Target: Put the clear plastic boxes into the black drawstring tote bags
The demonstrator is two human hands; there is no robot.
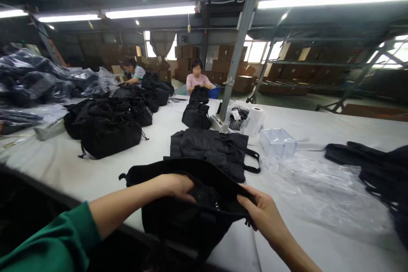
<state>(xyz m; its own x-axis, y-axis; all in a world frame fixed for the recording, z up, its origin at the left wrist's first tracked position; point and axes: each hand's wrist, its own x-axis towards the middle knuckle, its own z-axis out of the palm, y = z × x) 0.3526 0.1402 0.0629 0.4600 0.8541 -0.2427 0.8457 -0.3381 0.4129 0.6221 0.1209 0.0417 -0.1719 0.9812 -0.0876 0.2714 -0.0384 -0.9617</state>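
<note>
**Head view.** The left hand (174,186) and right hand (261,214) each close their grip on the rim of a black bag (188,221), holding its mouth spread at the near edge of the white worktop (95,174). The left fingers curl into the opening and the right pinches the opposite rim. Just beyond lies a flat black bag (210,148). A pile of bulging black bags (108,125) stands to the left and clear plastic sheeting (318,191) lies to the right. The held bag is open but hangs slack, so work on it appears to be at an early stage. A person in a pink top (197,80) sits at the far end.
</note>
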